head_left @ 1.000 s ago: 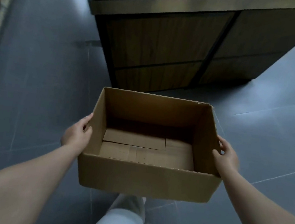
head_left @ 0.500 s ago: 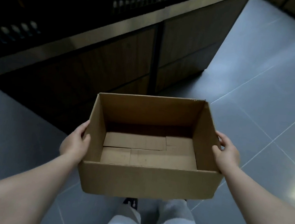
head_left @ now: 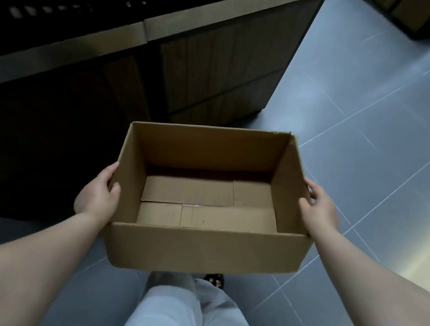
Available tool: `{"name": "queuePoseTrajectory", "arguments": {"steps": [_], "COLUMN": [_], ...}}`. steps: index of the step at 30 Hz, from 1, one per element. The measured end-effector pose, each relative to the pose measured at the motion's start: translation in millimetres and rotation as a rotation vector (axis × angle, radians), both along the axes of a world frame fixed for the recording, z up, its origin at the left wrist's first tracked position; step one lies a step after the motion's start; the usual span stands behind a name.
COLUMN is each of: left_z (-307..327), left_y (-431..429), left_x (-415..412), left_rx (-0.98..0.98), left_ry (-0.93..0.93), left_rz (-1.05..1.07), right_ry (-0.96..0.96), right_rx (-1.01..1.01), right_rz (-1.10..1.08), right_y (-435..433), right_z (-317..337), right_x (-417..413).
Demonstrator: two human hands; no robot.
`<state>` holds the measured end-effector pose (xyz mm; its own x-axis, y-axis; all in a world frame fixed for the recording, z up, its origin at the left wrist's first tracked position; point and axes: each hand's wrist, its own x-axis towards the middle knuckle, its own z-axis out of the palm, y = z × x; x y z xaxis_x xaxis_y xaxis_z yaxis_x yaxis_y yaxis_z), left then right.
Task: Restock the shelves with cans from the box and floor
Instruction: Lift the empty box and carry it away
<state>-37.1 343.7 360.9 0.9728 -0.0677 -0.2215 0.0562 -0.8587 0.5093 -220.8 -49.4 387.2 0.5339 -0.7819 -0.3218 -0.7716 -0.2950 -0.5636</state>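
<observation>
An open brown cardboard box (head_left: pixel 206 250) is held in front of me at waist height, above the floor. Nothing lies inside it; only its folded bottom flaps show. My left hand (head_left: pixel 99 195) grips the box's left wall, thumb over the rim. My right hand (head_left: pixel 320 208) grips the right wall the same way. No cans are in view.
A dark wood-panelled counter unit (head_left: pixel 219 64) with a pale top edge stands ahead and to the left, its left part in deep shadow. Grey tiled floor (head_left: pixel 374 122) stretches to the right. Another cabinet corner (head_left: pixel 418 14) sits at the top right. My legs in light trousers (head_left: pixel 190 318) are below.
The view has swung right: the counter has slid to the upper left and more tiled floor shows on the right. Both hands keep the same hold on the box.
</observation>
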Motion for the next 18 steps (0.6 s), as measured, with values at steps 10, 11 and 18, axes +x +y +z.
{"name": "queuePoseTrajectory", "arguments": {"steps": [10,11,18], "left_z": [-45,-49,-70], "left_y": [-143,-157,-240], "left_x": [88,98,145], "left_rx": [0.056,0.064,0.115], "left_ry": [0.071,0.082,0.147], "left_rz": [0.114,0.122,0.147], "right_ry": [0.092,0.111,0.212], "right_rx": [-0.063,-0.064,-0.039], "right_rz": [0.07,0.075,0.14], "right_y": [-142,-156,-247], "right_z": [-34,-38,-81], "right_x": [113,125,202]}}
